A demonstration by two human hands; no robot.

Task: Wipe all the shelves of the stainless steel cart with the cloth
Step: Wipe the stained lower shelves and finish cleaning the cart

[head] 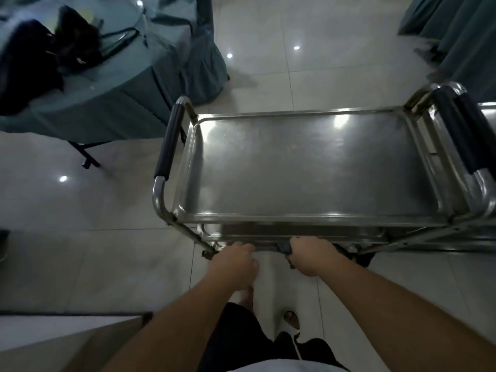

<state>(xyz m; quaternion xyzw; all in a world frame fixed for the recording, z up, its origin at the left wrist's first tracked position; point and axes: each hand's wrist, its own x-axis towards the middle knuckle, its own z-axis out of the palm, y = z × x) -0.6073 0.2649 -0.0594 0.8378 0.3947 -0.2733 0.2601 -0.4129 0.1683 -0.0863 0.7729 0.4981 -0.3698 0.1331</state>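
The stainless steel cart (198,119) stands right in front of me, its bare top shelf filling the middle of the view. A lower shelf edge (268,232) shows just under the near rim. My right hand (311,255) is down at that lower edge, shut on a dark cloth (284,248) that pokes out past the knuckles. My left hand (237,260) sits beside it with curled fingers against the cart's near lower edge; what it grips is hidden.
A round table with a teal cloth (107,103) and dark bags (40,55) stands at the far left. A covered chair (204,63) is behind the cart. A second steel cart (485,146) abuts on the right. A low surface edge (72,315) lies near left.
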